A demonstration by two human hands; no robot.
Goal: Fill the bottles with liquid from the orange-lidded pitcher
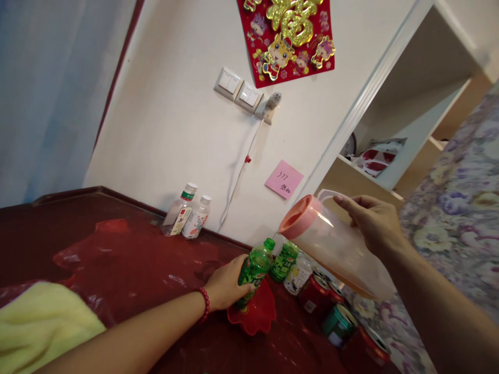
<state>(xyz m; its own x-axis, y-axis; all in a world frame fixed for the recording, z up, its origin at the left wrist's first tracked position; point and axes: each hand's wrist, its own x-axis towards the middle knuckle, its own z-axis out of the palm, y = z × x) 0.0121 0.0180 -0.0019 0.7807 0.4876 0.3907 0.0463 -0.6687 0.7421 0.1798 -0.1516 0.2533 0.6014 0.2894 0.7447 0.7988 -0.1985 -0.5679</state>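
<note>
Squarely within left grip, green bottle.

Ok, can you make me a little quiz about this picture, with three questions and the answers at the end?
1. Pick one: how is the plastic pitcher in the right hand being held? A) straight upright B) tilted C) completely upside down
2. True or false: the pink sticky note is stuck on the pitcher.
3. Fill in the blank: the left hand is gripping a ____.

Key:
1. B, tilted.
2. False; it is on the wall.
3. Green plastic bottle.
</note>
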